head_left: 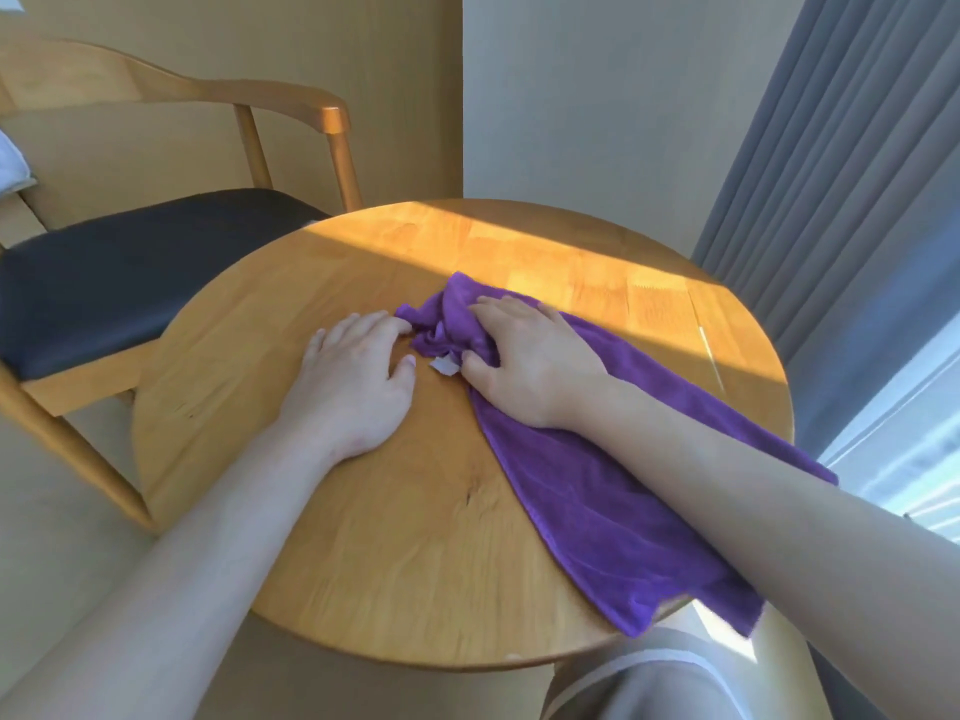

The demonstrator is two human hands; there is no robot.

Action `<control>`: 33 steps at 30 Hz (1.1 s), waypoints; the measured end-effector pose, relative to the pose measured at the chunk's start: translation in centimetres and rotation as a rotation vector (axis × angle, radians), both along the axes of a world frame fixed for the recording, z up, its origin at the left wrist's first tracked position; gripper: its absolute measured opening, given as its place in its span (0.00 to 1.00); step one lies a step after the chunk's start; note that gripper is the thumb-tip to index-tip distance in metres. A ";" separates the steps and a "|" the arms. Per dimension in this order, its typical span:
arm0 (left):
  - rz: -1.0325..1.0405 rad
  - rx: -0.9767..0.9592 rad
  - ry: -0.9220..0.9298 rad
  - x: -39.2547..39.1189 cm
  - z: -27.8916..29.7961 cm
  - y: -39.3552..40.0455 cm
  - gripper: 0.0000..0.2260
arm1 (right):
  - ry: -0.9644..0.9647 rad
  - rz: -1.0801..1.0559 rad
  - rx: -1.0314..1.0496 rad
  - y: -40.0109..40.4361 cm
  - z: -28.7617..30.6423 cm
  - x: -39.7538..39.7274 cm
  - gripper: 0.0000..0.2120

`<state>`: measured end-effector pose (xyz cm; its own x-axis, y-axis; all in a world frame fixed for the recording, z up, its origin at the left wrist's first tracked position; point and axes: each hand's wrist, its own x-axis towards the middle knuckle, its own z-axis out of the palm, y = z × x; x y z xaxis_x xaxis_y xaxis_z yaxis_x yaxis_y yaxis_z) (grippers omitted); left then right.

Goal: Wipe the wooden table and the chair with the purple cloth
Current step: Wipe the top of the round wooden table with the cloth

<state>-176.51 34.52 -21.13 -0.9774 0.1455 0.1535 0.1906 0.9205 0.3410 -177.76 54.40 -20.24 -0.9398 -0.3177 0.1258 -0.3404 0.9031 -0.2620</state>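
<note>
Home or hotel-type room: small round wooden bench (363, 537), wooden armchair (171, 148) w/ dark seat pad, grey curtains (841, 148), sunlit window (904, 449).

We see a solid purple cloth (597, 491) with a small white tag (443, 365) at its bunched end. The tabletop (363, 537) is honey-coloured wood with darker grain streaks and a bright yellow-orange band of sunlight across its far side. The chair (156, 241) has the same light wood frame and a black seat. The curtain (857, 174) is grey-blue, the walls (597, 96) beige and pale grey.
</note>
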 end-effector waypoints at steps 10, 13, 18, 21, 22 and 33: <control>-0.034 0.028 -0.016 -0.1 0.0 -0.2 0.22 | -0.043 0.121 -0.069 0.4 0.1 6.0 0.30; -0.036 0.028 -0.012 -0.1 -0.1 -0.3 0.20 | -0.060 0.098 -0.085 0.8 0.7 2.3 0.26; -0.028 0.031 -0.027 -0.1 -0.2 -0.5 0.20 | -0.023 -0.128 -0.151 0.7 1.2 -4.6 0.12; -0.024 0.042 -0.013 -0.1 0.0 -0.5 0.19 | -0.015 -0.177 -0.139 0.0 0.9 -6.8 0.12; -0.022 0.046 -0.010 -0.1 0.0 -0.5 0.19 | -0.011 -0.181 -0.122 -0.2 0.7 -6.7 0.12; -0.030 0.075 0.003 -0.2 0.3 -0.6 0.21 | 0.027 0.120 -0.074 -0.6 -0.9 5.2 0.28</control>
